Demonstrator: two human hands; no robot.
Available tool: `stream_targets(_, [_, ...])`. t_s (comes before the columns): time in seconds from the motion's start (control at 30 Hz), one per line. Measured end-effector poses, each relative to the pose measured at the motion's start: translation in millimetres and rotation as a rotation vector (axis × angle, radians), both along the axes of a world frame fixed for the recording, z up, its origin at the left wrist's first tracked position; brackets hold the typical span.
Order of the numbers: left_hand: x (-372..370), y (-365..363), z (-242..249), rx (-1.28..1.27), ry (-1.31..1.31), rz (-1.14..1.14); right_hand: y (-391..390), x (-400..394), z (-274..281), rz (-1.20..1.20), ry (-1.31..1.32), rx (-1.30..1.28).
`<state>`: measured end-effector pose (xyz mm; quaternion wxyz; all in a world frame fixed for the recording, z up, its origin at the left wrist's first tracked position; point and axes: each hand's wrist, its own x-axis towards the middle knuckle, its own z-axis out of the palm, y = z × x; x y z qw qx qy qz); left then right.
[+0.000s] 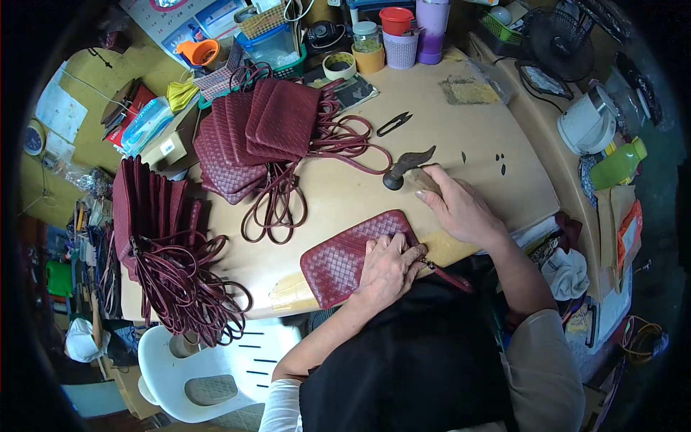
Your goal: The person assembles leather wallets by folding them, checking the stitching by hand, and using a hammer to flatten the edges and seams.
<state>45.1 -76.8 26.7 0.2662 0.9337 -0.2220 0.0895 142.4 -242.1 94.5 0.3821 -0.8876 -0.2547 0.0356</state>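
Note:
A burgundy woven zip pouch (335, 263) lies at the table's near edge, its wrist strap (450, 277) trailing to the right. My left hand (390, 270) rests across the right half of the pouch, fingers laid on its surface. In my right hand (461, 209) is a hammer (403, 170) with a dark metal head and a wooden handle, held above the table up and right of the pouch. My fingers are wrapped round the handle and hide most of it.
Overlapping burgundy pouches (284, 119) with looped straps lie at the back left. A second stack (133, 198) stands at the left edge, straps (191, 288) hanging over. Thread snips (394, 124) lie behind the hammer. Tape (339, 66), jars and cups line the back.

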Motion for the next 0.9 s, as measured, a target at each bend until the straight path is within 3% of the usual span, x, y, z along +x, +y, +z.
stream_targets(0.13, [-1,1,-16,-0.074,-0.052,-0.042,7,-8,-6,-0.072,-0.095,0.003])
stream_targets(0.2, [-4,1,-17,-0.151,-0.079,-0.033,8,-8,-22,-0.034,0.008,-0.251])
stream_targets(0.33, [-1,1,-14,-0.14,-0.045,-0.013,-10,9,-1,0.086,0.098,-0.437])
stream_targets(0.37, [-3,1,-15,-0.133,-0.033,-0.01,-7,4,0,0.088,0.102,-0.436])
stream_targets(0.43, [-2,1,-15,-0.127,-0.025,-0.006,2,-7,1,-0.158,-0.018,-0.199])
stream_targets(0.53, [-3,2,-14,-0.132,-0.043,-0.009,-3,-7,-43,-0.026,0.16,-0.37])
stream_targets(0.63, [-3,4,-16,-0.116,-0.035,-0.031,-12,-6,7,0.099,0.108,-0.395])
stream_targets(0.73, [-10,4,-8,-0.132,0.11,-0.03,-3,-16,-25,-0.083,-0.047,-0.19])
stream_targets(0.8, [-27,4,6,0.244,-0.035,0.184,-14,-6,-31,-0.064,0.032,-0.305])
stream_targets(0.9, [-43,20,9,0.346,0.164,0.239,-32,7,-39,-0.092,0.078,-0.405])
